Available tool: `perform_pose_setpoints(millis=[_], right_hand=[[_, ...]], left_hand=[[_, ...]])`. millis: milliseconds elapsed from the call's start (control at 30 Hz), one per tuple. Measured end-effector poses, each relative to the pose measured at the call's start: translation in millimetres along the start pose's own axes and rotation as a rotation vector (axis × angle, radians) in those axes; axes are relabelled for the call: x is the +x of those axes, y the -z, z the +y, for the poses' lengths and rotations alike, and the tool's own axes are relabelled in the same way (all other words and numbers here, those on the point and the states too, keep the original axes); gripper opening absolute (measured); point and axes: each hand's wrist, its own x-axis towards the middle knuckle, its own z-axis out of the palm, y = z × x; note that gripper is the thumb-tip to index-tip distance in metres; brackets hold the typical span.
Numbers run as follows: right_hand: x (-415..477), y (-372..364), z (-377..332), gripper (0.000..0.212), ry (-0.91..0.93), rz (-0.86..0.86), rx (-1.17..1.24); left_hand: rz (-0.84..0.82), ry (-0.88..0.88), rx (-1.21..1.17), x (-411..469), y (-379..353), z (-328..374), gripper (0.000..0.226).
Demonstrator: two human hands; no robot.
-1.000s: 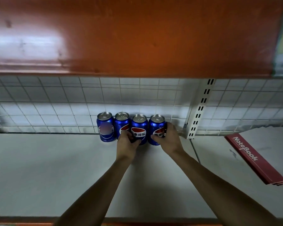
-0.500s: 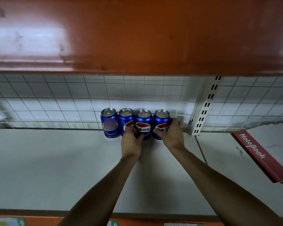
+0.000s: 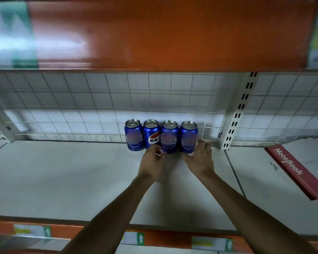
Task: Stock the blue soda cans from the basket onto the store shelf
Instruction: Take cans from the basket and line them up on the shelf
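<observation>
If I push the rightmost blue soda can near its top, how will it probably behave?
The rightmost blue soda can stands upright and is tall for its base, so a high push would probably tip it. Its glossy wall looks slippery. Once down, the round body would likely roll on the flat shelf.

Four upright blue cans [image 3: 161, 136], shelf-back row.

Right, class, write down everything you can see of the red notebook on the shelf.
The red notebook lies flat on the white shelf, in the bay right of the slotted upright. Its cover looks like glossy card and carries white lettering, NoteBook. Its near end shows layered edges, perhaps a stack. The frame cuts it off; only the shelf touches it.
</observation>
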Motion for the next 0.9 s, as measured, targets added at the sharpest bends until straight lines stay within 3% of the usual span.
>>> perform_pose_setpoints(millis=[167,267,367,467,700,900], right_hand=[[-33,-6,-17,0.060,0.147,-0.015,-0.043],[-60,-10,-34,0.063,0.339,-0.088,-0.010],[-94,-22,-62,0.070,0.506,-0.211,-0.096],[-130,-44,-95,0.074,0.717,-0.308,-0.158],[-244,-128,-152,0.075,1.221,-0.555,-0.220],[-353,-193,-141,0.074,1.492,-0.864,-0.309]], left_hand=[[-0.090,-0.008,0.088,-19,39,-3,0.036],[-0.083,-0.136,0.246,-46,68,-13,0.044],[-0.011,-0.299,0.476,-83,104,-35,0.051],[0.075,-0.322,0.610,-127,144,-71,0.062],[0.340,0.129,0.716,-283,209,-152,0.068],[0.468,0.614,0.729,-425,189,-212,0.074]])
